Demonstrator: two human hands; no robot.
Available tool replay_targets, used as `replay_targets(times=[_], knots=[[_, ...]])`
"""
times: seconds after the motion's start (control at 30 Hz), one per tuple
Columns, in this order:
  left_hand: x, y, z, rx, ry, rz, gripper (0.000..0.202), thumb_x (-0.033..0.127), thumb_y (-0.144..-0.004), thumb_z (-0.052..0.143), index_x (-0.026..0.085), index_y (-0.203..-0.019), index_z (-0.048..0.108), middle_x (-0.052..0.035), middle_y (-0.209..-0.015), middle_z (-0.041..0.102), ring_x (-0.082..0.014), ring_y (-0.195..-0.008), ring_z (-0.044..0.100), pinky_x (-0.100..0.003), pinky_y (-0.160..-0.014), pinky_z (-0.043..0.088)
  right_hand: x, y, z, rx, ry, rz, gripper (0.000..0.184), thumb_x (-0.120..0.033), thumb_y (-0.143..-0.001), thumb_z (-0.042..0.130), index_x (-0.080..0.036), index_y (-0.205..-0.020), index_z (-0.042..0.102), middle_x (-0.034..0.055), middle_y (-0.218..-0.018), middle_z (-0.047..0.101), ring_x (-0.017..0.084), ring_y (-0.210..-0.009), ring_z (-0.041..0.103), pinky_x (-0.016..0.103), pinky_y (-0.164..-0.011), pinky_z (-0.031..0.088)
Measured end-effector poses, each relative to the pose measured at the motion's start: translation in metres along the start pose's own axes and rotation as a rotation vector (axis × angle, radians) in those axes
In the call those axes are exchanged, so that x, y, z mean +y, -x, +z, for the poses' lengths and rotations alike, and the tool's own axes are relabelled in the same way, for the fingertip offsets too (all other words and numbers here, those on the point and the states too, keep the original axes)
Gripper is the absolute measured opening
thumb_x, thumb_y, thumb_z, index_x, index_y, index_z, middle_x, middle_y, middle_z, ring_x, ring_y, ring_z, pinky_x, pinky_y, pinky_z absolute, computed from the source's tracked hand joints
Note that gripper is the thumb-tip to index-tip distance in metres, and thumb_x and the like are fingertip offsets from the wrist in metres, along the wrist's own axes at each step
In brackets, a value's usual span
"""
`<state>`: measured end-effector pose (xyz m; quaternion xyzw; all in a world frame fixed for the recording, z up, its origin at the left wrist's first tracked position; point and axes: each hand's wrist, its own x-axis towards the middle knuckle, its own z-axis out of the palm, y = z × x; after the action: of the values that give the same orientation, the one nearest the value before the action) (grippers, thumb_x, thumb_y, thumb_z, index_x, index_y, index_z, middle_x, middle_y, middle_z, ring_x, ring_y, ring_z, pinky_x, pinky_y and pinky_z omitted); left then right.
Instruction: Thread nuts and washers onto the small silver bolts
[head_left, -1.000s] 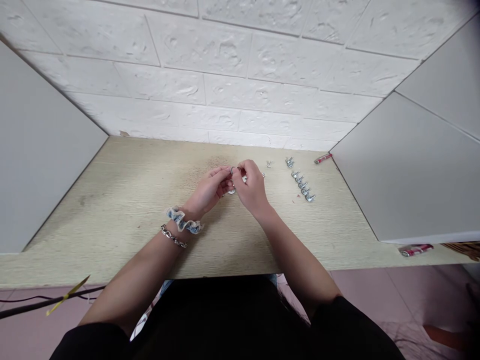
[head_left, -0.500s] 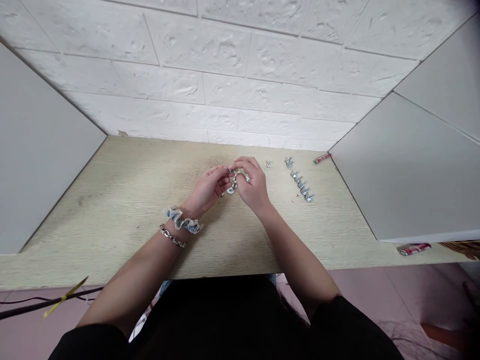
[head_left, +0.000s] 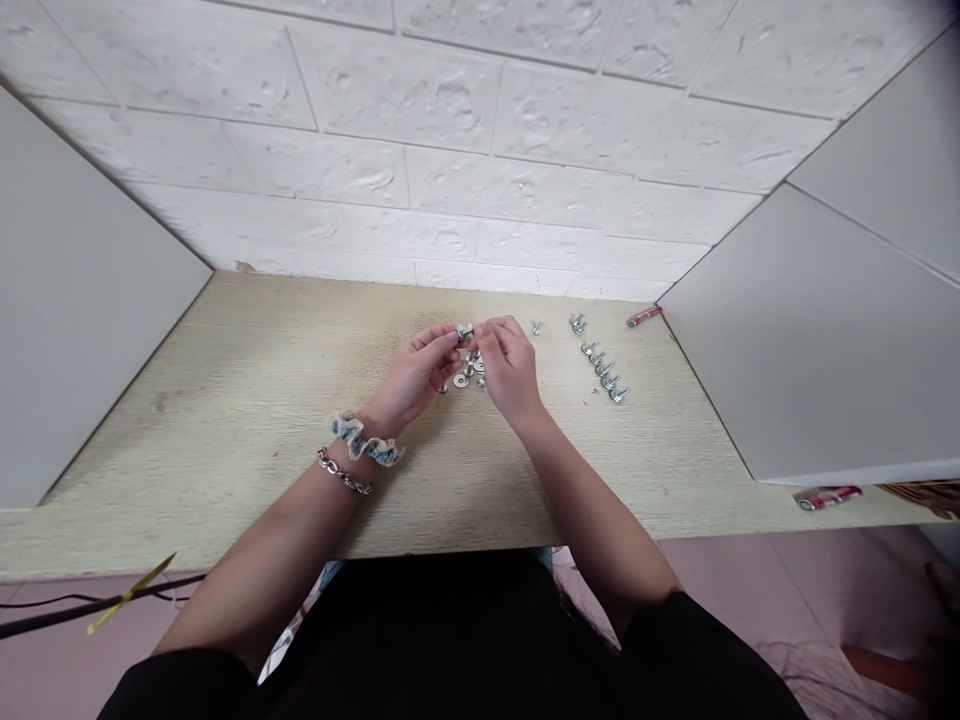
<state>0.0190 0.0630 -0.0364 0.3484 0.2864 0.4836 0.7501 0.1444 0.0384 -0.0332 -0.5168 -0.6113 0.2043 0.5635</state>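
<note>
Above grained tabletop (head_left: 225, 420) | hands (head_left: 412, 380) pinch shiny metal fastener (head_left: 464, 331) | flat washer (head_left: 460, 381) below

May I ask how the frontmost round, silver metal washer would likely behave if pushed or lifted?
The round, silver metal washer would probably slide rather than roll, since it lies flat. Its metallic sheen suggests stiffness, and its thin profile might make it awkward to pinch.

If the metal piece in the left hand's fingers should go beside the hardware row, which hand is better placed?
Probably the right hand: it is nearer the hardware row and also close to the metal piece. The left hand pinches the piece but would likely reach past the right.
</note>
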Motion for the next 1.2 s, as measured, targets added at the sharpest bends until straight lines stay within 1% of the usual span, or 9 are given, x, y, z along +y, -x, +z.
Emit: replay_targets(times=[0.23, 0.4, 0.5, 0.63, 0.73, 0.83, 0.93, 1.07, 1.2], knots=[[-0.001, 0.002, 0.000, -0.067, -0.182, -0.013, 0.021, 0.025, -0.068, 0.074, 0.014, -0.085, 0.069, 0.0009, -0.066, 0.061, -0.0047, -0.056, 0.054, -0.017, -0.057, 0.045, 0.003, -0.001, -0.001, 0.013, 0.029, 0.149, 0.053, -0.061, -0.081, 0.045, -0.018, -0.051, 0.046, -0.0025, -0.058, 0.042, 0.011, -0.059, 0.045, 0.026, -0.059, 0.036], [-0.004, 0.001, -0.002, -0.105, -0.262, 0.015, 0.020, 0.027, -0.070, 0.073, 0.017, -0.087, 0.069, -0.0001, -0.071, 0.062, -0.0061, -0.061, 0.054, -0.018, -0.057, 0.043, 0.006, -0.002, -0.003, 0.003, 0.094, 0.225, 0.058, -0.066, -0.079, 0.044, -0.019, -0.046, 0.036, -0.0036, -0.050, 0.037, 0.010, -0.051, 0.040, 0.026, -0.053, 0.031], [-0.005, 0.002, -0.002, -0.109, -0.285, 0.032, 0.019, 0.026, -0.071, 0.072, 0.017, -0.088, 0.069, -0.0008, -0.072, 0.063, -0.0068, -0.062, 0.055, -0.018, -0.057, 0.043, 0.007, -0.003, -0.003, 0.001, 0.139, 0.220, 0.059, -0.067, -0.080, 0.040, -0.019, -0.047, 0.037, -0.0029, -0.051, 0.039, 0.010, -0.053, 0.041, 0.027, -0.054, 0.031], [-0.003, 0.003, 0.002, -0.049, -0.268, 0.041, 0.016, 0.022, -0.071, 0.071, 0.015, -0.085, 0.068, -0.0006, -0.071, 0.063, -0.0057, -0.061, 0.054, -0.017, -0.057, 0.043, 0.007, -0.003, -0.002, -0.015, 0.173, 0.166, 0.056, -0.061, -0.085, 0.037, -0.019, -0.049, 0.041, -0.0018, -0.056, 0.040, 0.012, -0.059, 0.045, 0.028, -0.059, 0.034], [-0.002, 0.003, 0.003, -0.008, -0.240, 0.018, 0.016, 0.022, -0.071, 0.070, 0.013, -0.084, 0.068, 0.0001, -0.067, 0.061, -0.0052, -0.058, 0.053, -0.016, -0.055, 0.043, 0.008, -0.004, 0.000, -0.002, 0.189, 0.090, 0.047, -0.052, -0.088, 0.040, -0.019, -0.055, 0.043, -0.0005, -0.065, 0.045, 0.014, -0.067, 0.047, 0.029, -0.066, 0.039], [-0.001, 0.002, 0.002, 0.002, -0.190, 0.001, 0.017, 0.025, -0.072, 0.070, 0.012, -0.084, 0.067, 0.0010, -0.062, 0.058, -0.0049, -0.056, 0.052, -0.015, -0.055, 0.043, 0.009, -0.003, 0.002, 0.018, 0.186, 0.019, 0.035, -0.046, -0.087, 0.045, -0.020, -0.063, 0.046, 0.0017, -0.077, 0.050, 0.016, -0.080, 0.050, 0.033, -0.077, 0.042], [-0.001, 0.000, 0.000, 0.009, -0.127, -0.020, 0.018, 0.027, -0.072, 0.070, 0.011, -0.079, 0.065, 0.0008, -0.063, 0.058, -0.0045, -0.056, 0.053, -0.015, -0.056, 0.045, 0.010, -0.003, 0.003, 0.032, 0.159, -0.030, 0.025, -0.043, -0.085, 0.051, -0.021, -0.073, 0.051, 0.0045, -0.092, 0.054, 0.019, -0.097, 0.050, 0.037, -0.088, 0.041], [-0.002, 0.000, 0.000, 0.011, -0.050, -0.055, 0.015, 0.025, -0.073, 0.069, 0.011, -0.075, 0.062, 0.0011, -0.066, 0.059, -0.0037, -0.056, 0.054, -0.014, -0.057, 0.047, 0.010, -0.002, 0.003, 0.022, 0.089, -0.028, 0.020, -0.041, -0.082, 0.056, -0.022, -0.081, 0.055, 0.0062, -0.107, 0.053, 0.021, -0.109, 0.048, 0.042, -0.094, 0.040], [-0.001, 0.000, -0.001, -0.015, 0.014, -0.102, 0.012, 0.023, -0.077, 0.065, 0.012, -0.077, 0.063, 0.0009, -0.068, 0.061, -0.0035, -0.056, 0.055, -0.014, -0.059, 0.050, 0.012, -0.003, 0.005, -0.012, -0.020, 0.015, 0.016, -0.037, -0.081, 0.056, -0.022, -0.086, 0.057, 0.0063, -0.111, 0.053, 0.021, -0.109, 0.050, 0.042, -0.091, 0.044]])
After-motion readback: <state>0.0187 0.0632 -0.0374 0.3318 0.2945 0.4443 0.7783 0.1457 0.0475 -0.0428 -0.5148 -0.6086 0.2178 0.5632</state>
